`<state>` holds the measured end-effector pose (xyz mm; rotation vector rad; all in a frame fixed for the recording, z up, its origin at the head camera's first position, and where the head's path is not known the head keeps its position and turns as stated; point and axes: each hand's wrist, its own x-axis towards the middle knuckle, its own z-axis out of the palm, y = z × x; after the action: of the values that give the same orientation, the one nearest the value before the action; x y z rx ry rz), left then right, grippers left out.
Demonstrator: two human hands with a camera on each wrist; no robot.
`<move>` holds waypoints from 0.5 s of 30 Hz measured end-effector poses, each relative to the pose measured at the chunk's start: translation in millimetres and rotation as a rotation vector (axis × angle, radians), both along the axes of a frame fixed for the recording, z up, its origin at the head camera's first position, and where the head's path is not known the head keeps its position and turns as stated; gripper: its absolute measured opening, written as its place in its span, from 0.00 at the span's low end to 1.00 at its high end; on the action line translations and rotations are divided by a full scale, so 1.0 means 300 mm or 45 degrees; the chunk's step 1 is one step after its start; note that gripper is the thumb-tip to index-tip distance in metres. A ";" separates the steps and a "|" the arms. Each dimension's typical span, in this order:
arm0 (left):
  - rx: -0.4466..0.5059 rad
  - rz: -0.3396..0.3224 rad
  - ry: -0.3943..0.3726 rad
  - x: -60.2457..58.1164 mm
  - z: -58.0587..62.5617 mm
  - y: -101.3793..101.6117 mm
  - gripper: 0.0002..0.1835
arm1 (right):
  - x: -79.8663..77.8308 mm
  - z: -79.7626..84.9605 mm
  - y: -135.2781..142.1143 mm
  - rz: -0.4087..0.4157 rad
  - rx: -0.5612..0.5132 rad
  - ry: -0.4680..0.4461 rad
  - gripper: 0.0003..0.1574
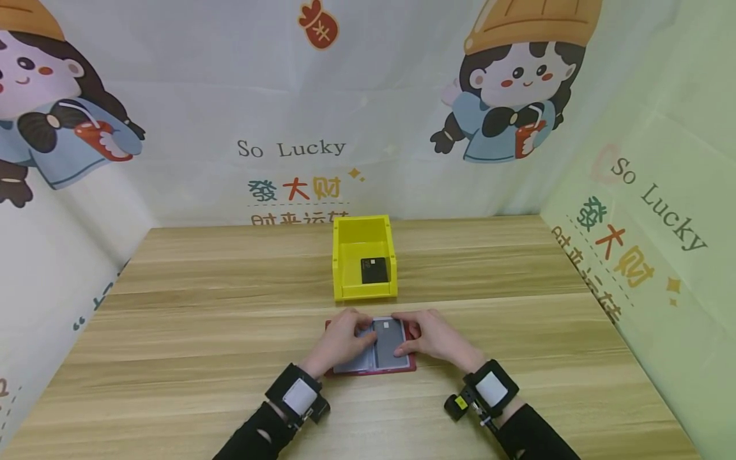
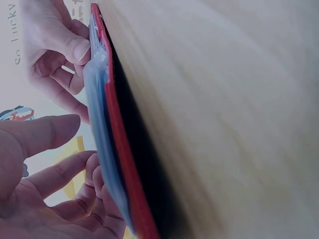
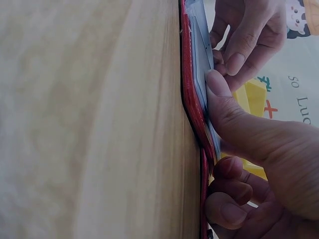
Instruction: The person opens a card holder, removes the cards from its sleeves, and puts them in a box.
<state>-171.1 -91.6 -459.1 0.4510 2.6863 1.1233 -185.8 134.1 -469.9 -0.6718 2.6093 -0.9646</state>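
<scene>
A red card holder (image 1: 397, 369) lies spread on the table, its clear sleeves facing up. A grey card (image 1: 388, 345) with a small pale chip-like square shows in the right-hand sleeve. Over the left sleeves is my left hand (image 1: 345, 338); in the left wrist view its thumb (image 2: 55, 133) stands off the plastic while its other fingertips touch the far side. At the right edge, my right hand (image 1: 431, 335) grips the holder. Its thumb (image 3: 219, 89) presses on the sleeve, and its other fingers curl at the holder's edge in the right wrist view.
A yellow bin (image 1: 365, 295) stands just beyond the card holder, with a black card (image 1: 374, 271) inside it. The wooden table (image 1: 201, 306) ends at a printed cloth backdrop (image 1: 391, 185) behind and at both sides. Each wrist carries a strapped camera.
</scene>
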 end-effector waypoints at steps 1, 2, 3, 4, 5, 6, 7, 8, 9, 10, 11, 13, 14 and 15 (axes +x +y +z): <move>0.008 -0.002 -0.007 -0.002 0.001 0.000 0.14 | 0.000 0.000 0.000 0.000 0.001 0.000 0.43; 0.016 0.002 -0.017 -0.004 0.001 0.000 0.14 | 0.000 0.001 0.000 0.000 0.001 0.000 0.43; 0.025 0.006 -0.027 -0.006 0.003 0.000 0.14 | -0.001 0.001 0.000 0.000 0.003 0.002 0.43; 0.034 0.011 -0.039 -0.008 0.003 -0.001 0.14 | -0.001 0.000 0.001 0.000 0.003 0.004 0.43; 0.044 0.021 -0.052 -0.011 0.002 -0.002 0.13 | -0.001 0.000 0.001 0.002 0.005 0.007 0.43; 0.057 0.029 -0.061 -0.013 0.003 -0.002 0.14 | -0.001 -0.001 0.001 0.002 0.006 0.010 0.43; 0.068 0.041 -0.077 -0.015 0.003 -0.003 0.14 | -0.002 -0.001 0.001 0.003 0.006 0.013 0.43; 0.078 0.053 -0.088 -0.017 0.002 -0.005 0.14 | -0.002 -0.002 0.002 0.004 0.007 0.016 0.43; 0.088 0.062 -0.105 -0.020 0.000 -0.006 0.14 | -0.002 -0.002 0.002 0.004 0.007 0.018 0.43; 0.098 0.072 -0.121 -0.022 -0.001 -0.007 0.14 | -0.002 -0.003 0.002 0.004 0.010 0.020 0.43; 0.109 0.085 -0.144 -0.025 -0.001 -0.007 0.15 | -0.001 -0.003 0.002 0.004 0.010 0.020 0.43; 0.123 0.104 -0.192 -0.032 0.000 -0.008 0.15 | -0.001 -0.003 0.002 0.005 0.014 0.022 0.44; 0.125 0.111 -0.218 -0.036 0.001 -0.008 0.15 | 0.000 -0.002 0.002 0.007 0.014 0.021 0.44; 0.127 0.121 -0.245 -0.039 0.003 -0.007 0.15 | 0.000 -0.003 0.002 0.008 0.014 0.018 0.44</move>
<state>-182.8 -93.8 -458.2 0.2192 2.5164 1.2612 -185.7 134.7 -470.7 -0.6862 2.6215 -0.9468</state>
